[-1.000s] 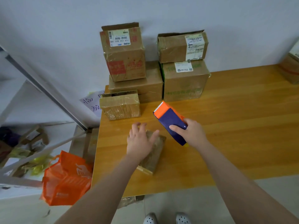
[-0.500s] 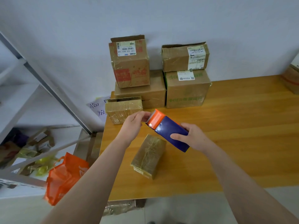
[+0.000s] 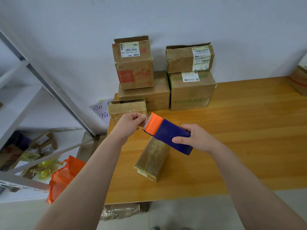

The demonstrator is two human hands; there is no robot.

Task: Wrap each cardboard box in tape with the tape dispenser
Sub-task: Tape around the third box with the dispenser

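My right hand (image 3: 197,138) grips the blue body of the tape dispenser (image 3: 167,133), held in the air with its orange toothed head pointing left. My left hand (image 3: 131,121) pinches the clear tape end at that orange head. Below the dispenser a small tape-wrapped cardboard box (image 3: 153,161) lies on the wooden table (image 3: 240,146), untouched by either hand. Another small wrapped box (image 3: 127,107) sits behind my left hand, partly hidden by it.
Several larger cardboard boxes (image 3: 191,90) are stacked against the wall at the table's back. One more box (image 3: 299,80) shows at the far right edge. A metal shelf (image 3: 49,90) and an orange bag (image 3: 64,176) stand left of the table.
My left hand left the small box on the table and rose to the dispenser's orange head, where it now pinches the tape end. The dispenser lifted slightly and tilted flatter.
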